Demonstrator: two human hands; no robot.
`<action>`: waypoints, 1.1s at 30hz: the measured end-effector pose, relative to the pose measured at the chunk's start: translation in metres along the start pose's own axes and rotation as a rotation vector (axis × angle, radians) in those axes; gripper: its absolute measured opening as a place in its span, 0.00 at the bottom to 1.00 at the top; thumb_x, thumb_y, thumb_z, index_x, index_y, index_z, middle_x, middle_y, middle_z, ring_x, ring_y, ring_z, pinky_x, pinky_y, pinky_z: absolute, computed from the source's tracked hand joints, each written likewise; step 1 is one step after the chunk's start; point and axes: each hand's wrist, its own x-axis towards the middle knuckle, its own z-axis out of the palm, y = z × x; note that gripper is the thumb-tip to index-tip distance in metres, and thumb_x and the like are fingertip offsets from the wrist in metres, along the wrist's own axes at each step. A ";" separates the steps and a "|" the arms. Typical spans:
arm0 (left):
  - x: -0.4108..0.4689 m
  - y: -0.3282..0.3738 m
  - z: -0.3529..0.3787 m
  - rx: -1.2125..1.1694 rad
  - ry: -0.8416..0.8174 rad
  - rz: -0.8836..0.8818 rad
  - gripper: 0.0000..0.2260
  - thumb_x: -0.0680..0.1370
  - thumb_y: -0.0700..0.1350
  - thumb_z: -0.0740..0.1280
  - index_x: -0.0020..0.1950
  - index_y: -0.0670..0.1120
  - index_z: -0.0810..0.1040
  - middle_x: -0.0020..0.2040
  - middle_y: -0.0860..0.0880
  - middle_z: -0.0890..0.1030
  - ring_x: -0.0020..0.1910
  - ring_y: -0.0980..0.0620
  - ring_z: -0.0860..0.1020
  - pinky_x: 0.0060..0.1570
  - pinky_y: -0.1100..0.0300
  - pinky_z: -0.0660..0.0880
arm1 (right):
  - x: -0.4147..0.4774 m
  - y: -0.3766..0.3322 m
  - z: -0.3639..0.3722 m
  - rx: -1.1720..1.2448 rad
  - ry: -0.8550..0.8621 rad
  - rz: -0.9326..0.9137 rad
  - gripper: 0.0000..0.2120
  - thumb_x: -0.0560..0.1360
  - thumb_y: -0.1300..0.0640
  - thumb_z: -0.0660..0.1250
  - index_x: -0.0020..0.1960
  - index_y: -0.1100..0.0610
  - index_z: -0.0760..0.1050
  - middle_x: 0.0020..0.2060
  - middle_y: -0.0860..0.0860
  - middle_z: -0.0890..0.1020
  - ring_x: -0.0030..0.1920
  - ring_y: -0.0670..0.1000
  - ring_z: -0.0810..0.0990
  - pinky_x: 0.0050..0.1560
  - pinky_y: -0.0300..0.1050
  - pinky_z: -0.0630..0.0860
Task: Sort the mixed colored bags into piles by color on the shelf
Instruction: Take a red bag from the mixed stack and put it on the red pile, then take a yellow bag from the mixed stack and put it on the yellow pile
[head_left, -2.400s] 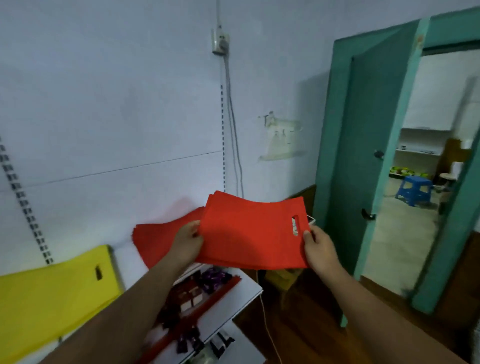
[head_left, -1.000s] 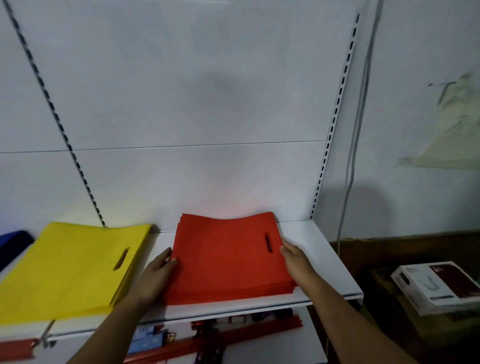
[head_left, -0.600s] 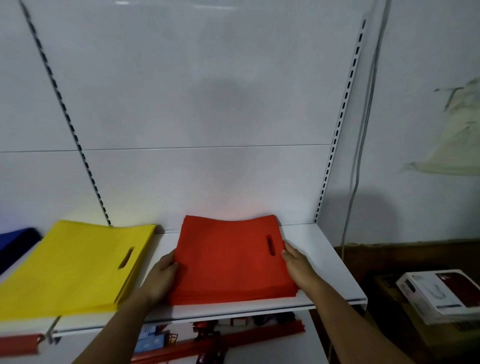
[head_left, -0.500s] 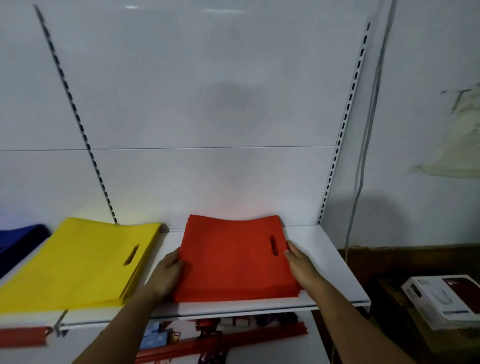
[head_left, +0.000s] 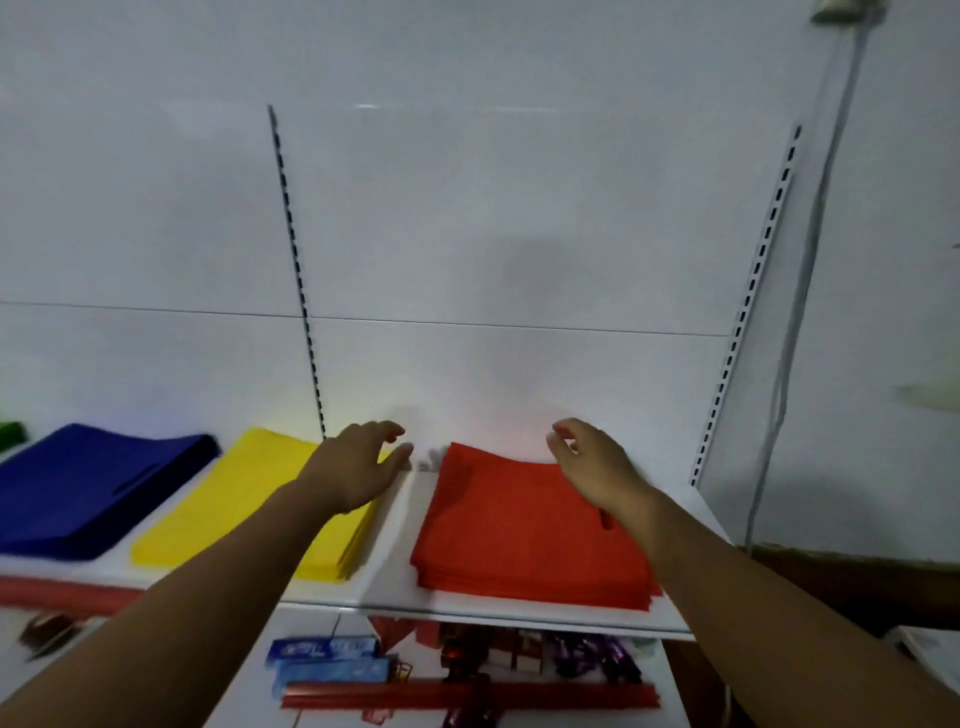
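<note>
Three bag piles along shelf (head_left: 395, 577): left pile (head_left: 83, 488), middle pile (head_left: 234, 509), right pile (head_left: 524, 530). Boxes (head_left: 327, 660) on the lower shelf (head_left: 249, 691) underneath.

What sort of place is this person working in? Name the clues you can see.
Probably a small shop or its stockroom. The white shelf hangs on slotted wall uprights, bags lie in single-colour piles like the red pile, and packaged goods fill the shelf below.
</note>
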 end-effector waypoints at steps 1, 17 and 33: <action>-0.005 -0.008 -0.016 0.049 0.016 0.004 0.23 0.81 0.65 0.55 0.70 0.55 0.73 0.66 0.56 0.78 0.57 0.49 0.78 0.61 0.50 0.73 | 0.004 -0.021 0.005 -0.046 -0.024 -0.058 0.19 0.81 0.42 0.58 0.67 0.50 0.75 0.64 0.48 0.79 0.64 0.52 0.78 0.66 0.53 0.72; -0.314 -0.326 -0.263 0.335 0.211 -0.528 0.19 0.81 0.63 0.56 0.64 0.56 0.76 0.60 0.55 0.81 0.59 0.50 0.78 0.56 0.50 0.76 | -0.081 -0.471 0.239 -0.104 -0.314 -0.709 0.22 0.82 0.41 0.54 0.72 0.50 0.69 0.69 0.49 0.75 0.68 0.54 0.73 0.69 0.55 0.66; -0.561 -0.524 -0.404 0.413 0.278 -0.948 0.19 0.82 0.62 0.56 0.68 0.56 0.72 0.64 0.53 0.77 0.64 0.50 0.75 0.64 0.47 0.72 | -0.223 -0.806 0.444 0.006 -0.483 -1.106 0.22 0.82 0.41 0.55 0.71 0.49 0.70 0.68 0.49 0.76 0.68 0.53 0.73 0.68 0.56 0.66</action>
